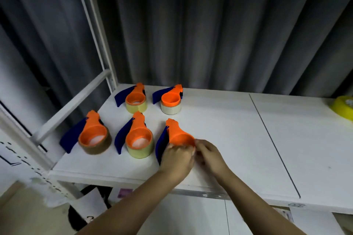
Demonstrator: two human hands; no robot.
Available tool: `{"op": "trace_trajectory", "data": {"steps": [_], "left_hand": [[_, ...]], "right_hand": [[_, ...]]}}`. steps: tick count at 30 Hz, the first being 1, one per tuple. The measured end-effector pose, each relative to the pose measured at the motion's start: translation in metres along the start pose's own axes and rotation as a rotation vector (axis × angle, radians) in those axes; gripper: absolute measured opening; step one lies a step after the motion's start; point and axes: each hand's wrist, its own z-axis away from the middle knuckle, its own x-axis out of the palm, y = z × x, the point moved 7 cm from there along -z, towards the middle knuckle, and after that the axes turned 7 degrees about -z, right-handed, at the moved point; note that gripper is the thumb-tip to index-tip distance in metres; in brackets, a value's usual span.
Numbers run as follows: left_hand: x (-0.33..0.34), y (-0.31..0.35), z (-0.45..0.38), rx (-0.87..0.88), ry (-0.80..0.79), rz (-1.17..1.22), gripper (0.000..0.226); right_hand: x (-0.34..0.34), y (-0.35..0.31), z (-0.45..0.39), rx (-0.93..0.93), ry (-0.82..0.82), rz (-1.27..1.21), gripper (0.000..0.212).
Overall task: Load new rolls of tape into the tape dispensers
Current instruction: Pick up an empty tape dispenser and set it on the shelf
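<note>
On the white shelf point(219, 120), near its front edge, a dispenser point(178, 135) with an orange body and blue flap is worked on by both hands. The left hand point(176, 158) is curled against the near side of its orange ring, beside the blue flap point(161, 147), and the right hand point(208, 151) is closed in on the ring's right side. The fingers of both are bent, but whether either grip is truly pinching the dispenser or a roll under it cannot be told, since the hands hide that part and the picture is blurred there. The step in hand is judged to be the seating or settling of a roll in this fifth dispenser; no roll is seen under it. Four other dispensers stand to the left and behind, each already carrying a roll: a brown roll point(96, 147), a yellowish roll point(141, 150), another yellowish one point(136, 106) and a pale roll point(170, 108). The worked dispenser's long axis runs from the ring near the hands to the narrow nose, which points away and slightly left, like its neighbours. A yellow roll point(342, 107) lies well apart at the right edge. Next, a firm push of the ring fully into a roll's core is called for, with the body kept level.
</note>
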Motion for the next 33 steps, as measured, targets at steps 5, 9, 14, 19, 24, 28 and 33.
{"op": "trace_trajectory", "data": {"steps": [5,9,14,19,24,28,33], "left_hand": [[-0.023,-0.027,-0.002,-0.23,0.079,0.693,0.025],[-0.018,-0.036,-0.005,-0.31,0.043,1.204,0.032],[-0.022,-0.04,-0.004,-0.273,0.013,1.353,0.046],[-0.025,-0.048,0.0,-0.356,0.027,1.505,0.034],[-0.023,-0.052,-0.002,-0.467,0.126,1.589,0.033],[-0.022,-0.052,-0.004,-0.489,0.149,1.659,0.032],[-0.023,-0.051,-0.007,-0.477,0.153,1.719,0.031]], "right_hand": [[0.007,-0.009,0.007,0.15,-0.073,-0.428,0.032],[0.021,-0.016,0.003,0.172,-0.125,-0.552,0.046],[0.022,-0.039,-0.001,-0.028,-0.1,-0.435,0.038],[0.025,-0.042,-0.006,-0.16,0.086,-0.278,0.056],[0.031,-0.043,-0.001,-0.252,0.23,-0.288,0.045],[0.032,-0.048,0.004,-0.289,0.31,-0.261,0.034],[0.033,-0.053,0.004,-0.297,0.364,-0.239,0.044]]}}
